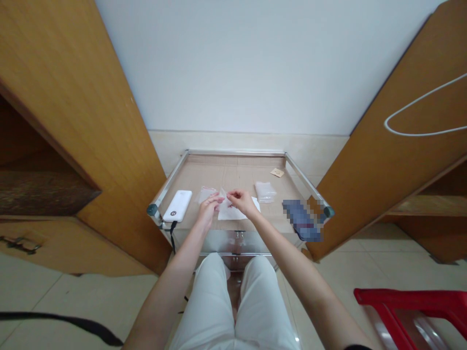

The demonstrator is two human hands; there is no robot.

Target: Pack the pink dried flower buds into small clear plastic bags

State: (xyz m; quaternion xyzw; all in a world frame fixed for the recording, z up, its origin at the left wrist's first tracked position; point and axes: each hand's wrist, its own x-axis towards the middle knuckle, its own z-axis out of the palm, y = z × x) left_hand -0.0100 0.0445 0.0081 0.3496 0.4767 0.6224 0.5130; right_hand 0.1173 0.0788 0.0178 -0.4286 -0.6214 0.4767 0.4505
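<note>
Small translucent film [223, 193] noted at frame centre, in the narrow gap between the two hands, its pointed end directed up the frame. From the right hand [240, 200] it is found just to the left; from the left hand [210, 205], just to the upper right; neither can be called clearly nearer. Right fingertips are closed in a pinch; what is pinched cannot be told. Left fingers are extended, slightly bent; whether the film is gripped there cannot be made out. A white sheet [229, 214] is spread beneath; to the right, a plastic stack [265, 192] is seen.
</note>
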